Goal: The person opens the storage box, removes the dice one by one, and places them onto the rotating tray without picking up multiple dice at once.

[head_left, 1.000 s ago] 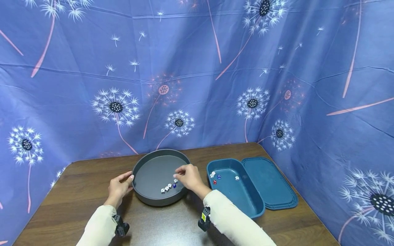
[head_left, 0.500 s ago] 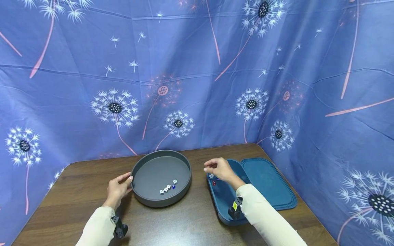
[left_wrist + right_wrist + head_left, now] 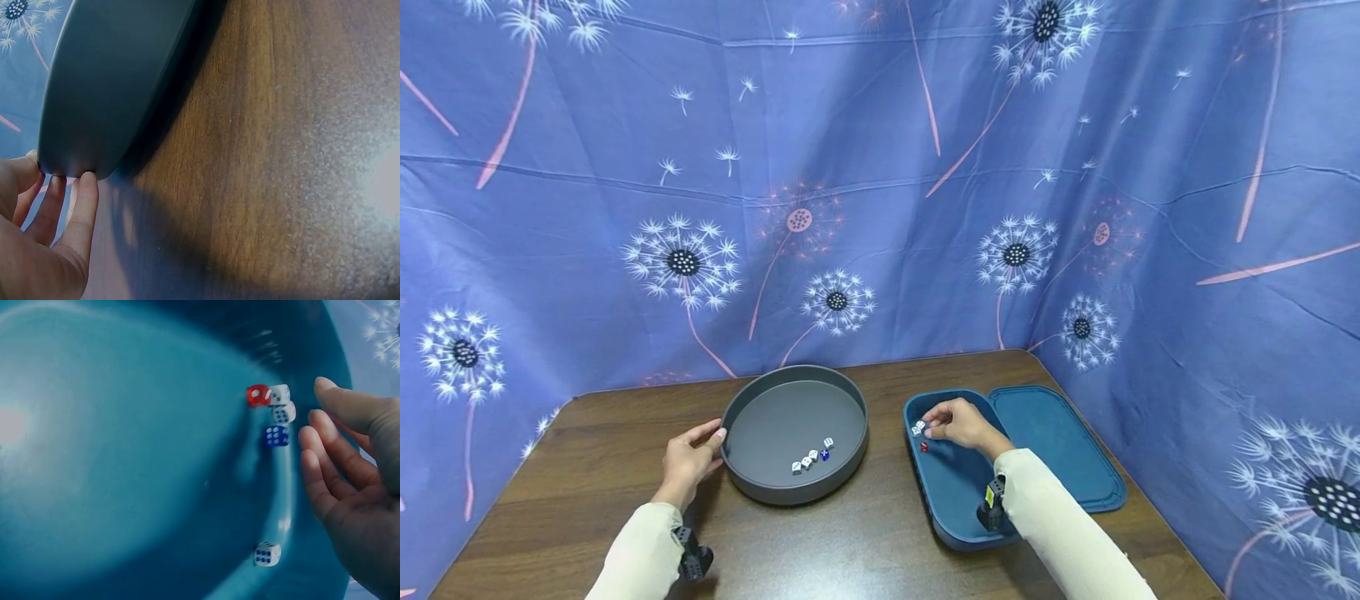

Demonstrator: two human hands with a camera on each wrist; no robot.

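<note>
My left hand (image 3: 688, 462) grips the left edge of a round dark grey tray (image 3: 782, 417), thumb at the rim and fingertips against the outer wall. Several white dice (image 3: 807, 462) and a blue die (image 3: 824, 455) form a slanting row on its floor. Over the far left end of a teal box (image 3: 958, 500) is my right hand (image 3: 356, 456), fingers loosely bent with nothing between them. Close by its fingertips lie a blue die (image 3: 277, 435), two white dice (image 3: 284, 413) and a red die (image 3: 257, 395). Another white die (image 3: 267, 554) lies apart, hidden in the head view.
A flat teal lid (image 3: 1067, 450) lies right of the box on the brown wooden table (image 3: 790, 550). Behind and to the right hangs a blue dandelion-print cloth (image 3: 880, 183). Bare wood separates the tray from the box.
My right hand has left the dice row in the tray, moved right and lowered into the box's far left end. The left hand has stayed at the tray's edge.
</note>
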